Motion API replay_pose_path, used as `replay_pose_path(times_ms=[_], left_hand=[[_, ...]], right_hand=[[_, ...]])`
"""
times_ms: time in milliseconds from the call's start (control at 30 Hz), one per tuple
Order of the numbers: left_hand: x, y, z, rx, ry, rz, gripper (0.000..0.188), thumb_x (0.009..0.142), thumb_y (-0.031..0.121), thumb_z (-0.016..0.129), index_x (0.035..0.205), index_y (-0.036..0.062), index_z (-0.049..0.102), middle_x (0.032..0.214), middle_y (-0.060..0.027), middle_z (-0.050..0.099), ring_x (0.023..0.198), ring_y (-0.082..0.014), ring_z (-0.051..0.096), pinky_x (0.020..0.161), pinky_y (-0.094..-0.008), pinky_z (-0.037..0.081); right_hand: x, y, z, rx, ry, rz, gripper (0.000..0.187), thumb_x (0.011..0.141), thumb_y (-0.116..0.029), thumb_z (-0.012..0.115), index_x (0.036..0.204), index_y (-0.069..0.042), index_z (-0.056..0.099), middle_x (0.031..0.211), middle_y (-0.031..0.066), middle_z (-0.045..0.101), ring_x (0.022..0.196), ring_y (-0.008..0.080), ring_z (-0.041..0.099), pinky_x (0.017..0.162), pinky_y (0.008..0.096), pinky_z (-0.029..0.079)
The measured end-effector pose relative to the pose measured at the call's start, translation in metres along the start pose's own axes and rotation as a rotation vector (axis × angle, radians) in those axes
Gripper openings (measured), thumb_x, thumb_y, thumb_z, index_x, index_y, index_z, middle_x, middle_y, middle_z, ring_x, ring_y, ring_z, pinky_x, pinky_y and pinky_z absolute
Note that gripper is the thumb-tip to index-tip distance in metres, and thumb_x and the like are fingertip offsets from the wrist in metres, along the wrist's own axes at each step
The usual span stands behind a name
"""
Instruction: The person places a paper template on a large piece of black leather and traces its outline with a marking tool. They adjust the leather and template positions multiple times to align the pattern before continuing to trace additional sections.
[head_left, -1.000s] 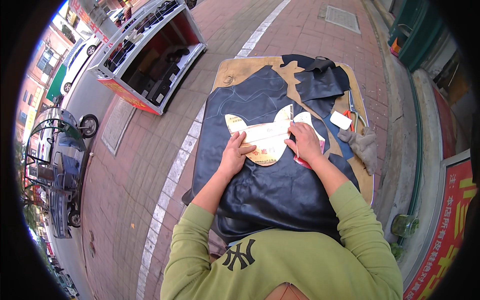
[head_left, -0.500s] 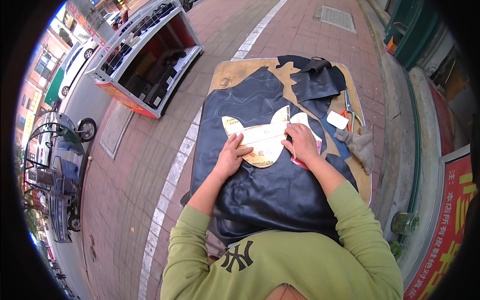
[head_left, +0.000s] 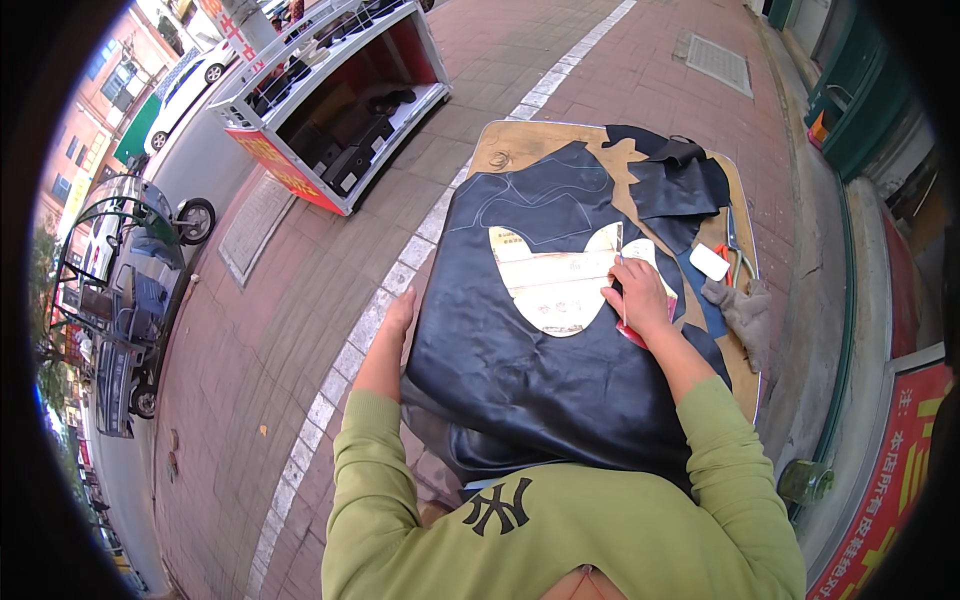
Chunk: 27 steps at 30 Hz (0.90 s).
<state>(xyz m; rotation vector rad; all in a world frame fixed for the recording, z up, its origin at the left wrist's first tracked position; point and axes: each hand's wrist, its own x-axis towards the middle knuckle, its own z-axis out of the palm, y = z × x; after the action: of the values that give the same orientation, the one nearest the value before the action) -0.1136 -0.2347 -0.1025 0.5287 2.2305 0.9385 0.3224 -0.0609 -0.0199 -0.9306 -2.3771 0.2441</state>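
A large sheet of black leather (head_left: 520,390) covers much of a small table and hangs over its near edge. Pale curved outlines are drawn on its far left part. On the leather lies a cream, worn card template (head_left: 555,290) with two rounded lobes at the far side. My right hand (head_left: 640,292) rests at the template's right edge, fingers closed on a slim pen-like stick. Beneath that hand a second pale template (head_left: 642,250) and a red piece (head_left: 632,335) partly show. Off the template, my left hand (head_left: 402,308) is by the leather's left edge, seen side-on with fingers extended.
Black leather scraps (head_left: 680,185) lie at the table's far right. Orange-handled scissors (head_left: 732,245), a white block (head_left: 709,263) and a grey cloth (head_left: 740,315) sit along its right side. A white-framed display cart (head_left: 345,110) stands on the paving; a three-wheeler (head_left: 130,290) is farther left.
My left hand has lifted off the template and moved left to the leather's edge. My right hand stays at the template's right edge. The whole view has shifted slightly.
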Motion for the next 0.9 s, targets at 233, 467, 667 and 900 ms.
replay_pose_path(times_ms=[233, 467, 667, 900], left_hand=[[-0.005, -0.059, -0.005, -0.916, -0.783, -0.396, 0.05, 0.101, 0.046, 0.051, 0.119, 0.0009, 0.064, 0.118, -0.0126, 0.07, 0.101, -0.0248, 0.069, 0.094, -0.0424, 0.054], [-0.021, -0.026, -0.079, -0.838, -0.308, 0.022, 0.017, 0.094, 0.018, 0.065, 0.1, 0.0023, 0.068, 0.097, -0.0057, 0.072, 0.086, -0.0172, 0.067, 0.087, -0.0301, 0.051], [-0.03, -0.004, -0.095, -0.688, -0.317, 0.075, 0.017, 0.095, 0.019, 0.065, 0.095, 0.0025, 0.07, 0.09, -0.0036, 0.071, 0.08, -0.0123, 0.064, 0.077, -0.0269, 0.049], [-0.026, -0.013, -0.087, -0.61, -0.239, 0.025, 0.016, 0.094, 0.016, 0.064, 0.095, 0.0019, 0.071, 0.089, -0.0038, 0.071, 0.078, -0.0132, 0.064, 0.077, -0.0276, 0.05]], right_hand=[[0.001, 0.0, 0.003, -0.01, -0.011, -0.003, 0.032, 0.075, -0.023, 0.078, 0.1, -0.007, 0.064, 0.112, 0.0104, 0.064, 0.111, 0.0309, 0.056, 0.097, 0.041, 0.044], [0.002, 0.0, 0.002, -0.029, -0.076, -0.006, 0.032, 0.078, -0.021, 0.076, 0.103, -0.006, 0.062, 0.116, 0.0124, 0.064, 0.111, 0.0339, 0.056, 0.094, 0.043, 0.045], [0.002, 0.0, 0.004, -0.029, -0.058, -0.035, 0.032, 0.079, -0.021, 0.075, 0.103, -0.006, 0.062, 0.114, 0.0125, 0.064, 0.11, 0.034, 0.056, 0.093, 0.0429, 0.045], [0.002, -0.001, 0.001, -0.021, -0.044, -0.043, 0.032, 0.078, -0.021, 0.075, 0.103, -0.006, 0.062, 0.11, 0.0121, 0.064, 0.106, 0.0342, 0.056, 0.091, 0.0429, 0.045]])
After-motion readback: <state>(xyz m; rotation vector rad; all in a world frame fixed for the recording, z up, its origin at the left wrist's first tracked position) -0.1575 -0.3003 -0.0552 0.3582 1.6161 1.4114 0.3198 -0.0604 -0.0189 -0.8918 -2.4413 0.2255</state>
